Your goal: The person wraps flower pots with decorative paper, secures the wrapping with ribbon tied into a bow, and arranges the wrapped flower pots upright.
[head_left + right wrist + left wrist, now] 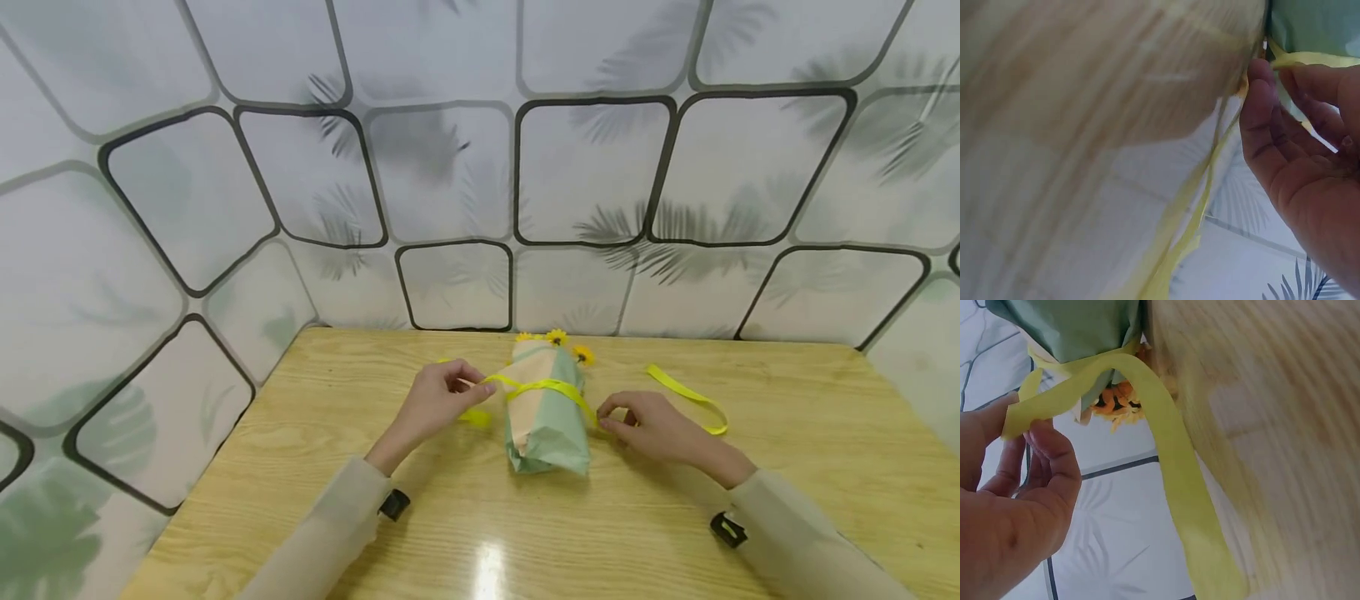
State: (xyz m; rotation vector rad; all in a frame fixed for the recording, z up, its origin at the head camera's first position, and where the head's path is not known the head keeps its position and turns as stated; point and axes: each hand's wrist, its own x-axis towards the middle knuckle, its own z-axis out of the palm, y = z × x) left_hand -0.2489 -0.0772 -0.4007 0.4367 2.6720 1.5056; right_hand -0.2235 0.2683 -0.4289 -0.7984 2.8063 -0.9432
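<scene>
A bouquet [553, 442] wrapped in green and peach paper lies on the table, its yellow flowers [557, 337] showing at the far end. Around its middle runs a yellow ribbon [551, 385]. To the left of the wrap, my left hand [438, 404] pinches one part of the ribbon between thumb and fingers; in the left wrist view a long strip of ribbon [1169, 447] hangs from the wrap. On the other side my right hand [656, 427] pinches the ribbon close to the paper. A loose ribbon tail trails beyond that hand.
The wooden table [337, 517] reaches back to a patterned wall covering [442, 175] with dark outlines and leaf prints. Each forearm wears a dark wrist device; one, the left wrist device [394, 504], sits below the sleeve cuff.
</scene>
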